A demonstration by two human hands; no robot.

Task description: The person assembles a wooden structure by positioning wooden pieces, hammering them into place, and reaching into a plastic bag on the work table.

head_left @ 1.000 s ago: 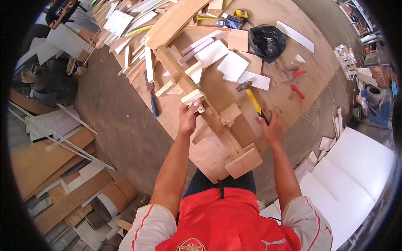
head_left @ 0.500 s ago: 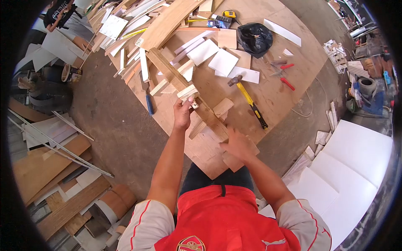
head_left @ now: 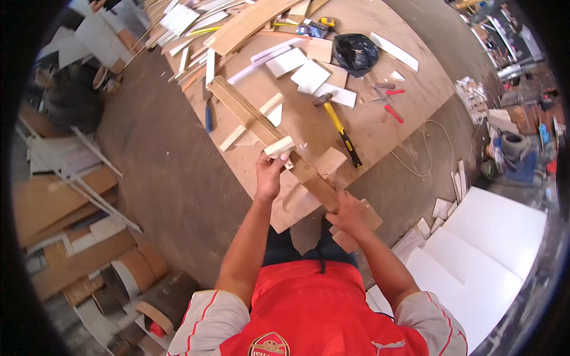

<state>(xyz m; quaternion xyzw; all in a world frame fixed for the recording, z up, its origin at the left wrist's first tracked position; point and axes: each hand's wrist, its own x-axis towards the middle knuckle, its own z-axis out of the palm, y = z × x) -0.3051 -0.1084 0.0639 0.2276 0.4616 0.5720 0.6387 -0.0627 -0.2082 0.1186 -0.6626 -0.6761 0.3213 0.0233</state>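
**Long wooden beam [head_left: 240, 110] held in both hands over the worktable [head_left: 418, 83]**

We saw the beam lying diagonally through the centre of the frame, its far end toward the upper left and its near end toward the lower right. Our left hand [head_left: 269, 180], its fingers closed to a narrow grip, held a short pale block [head_left: 279, 146] against the beam near mid-length. Our right hand [head_left: 351, 213] was wrapped round the beam's near end, beside a flat end board [head_left: 369, 224]. Pale wooden crosspieces [head_left: 329, 162] showed on both sides of the beam; we could not tell whether they were joined to it. Right of the beam lay a yellow-and-black hammer [head_left: 338, 126], head toward the upper left, and beyond it red-handled pliers [head_left: 392, 111]. A black plastic bag [head_left: 356, 54], white board pieces [head_left: 310, 77] and a tape measure [head_left: 327, 22] occupied the upper centre. A blue-handled tool [head_left: 208, 117] lay at the table's left edge; large white panels [head_left: 487, 237] filled the lower right.
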